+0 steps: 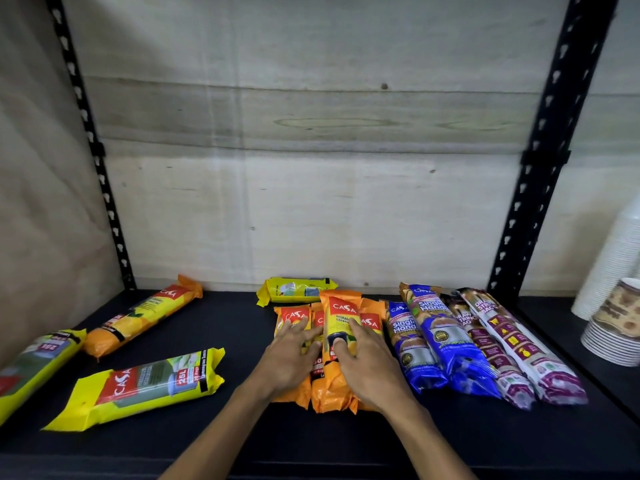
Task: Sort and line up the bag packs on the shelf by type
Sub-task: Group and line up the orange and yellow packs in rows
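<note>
A black shelf point(235, 327), backed by pale wood boards point(311, 202) between black perforated uprights point(554, 133), holds stacked paper cups point(613, 327) at its right edge. Mid-shelf, orange packs point(292, 315) lie in a row beside blue packs point(436, 341) and purple packs point(519, 344), with yellow packs point(145, 386) scattered to the left. The left hand point(289, 355) lies spread on the row; the right hand point(369, 362) has its grip pinching the top orange pack point(341, 313) between thumb and fingers.

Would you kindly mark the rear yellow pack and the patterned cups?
rear yellow pack point(298, 290): head view, wrapper's middle.
patterned cups point(618, 308): head view, top cup's side.
</note>
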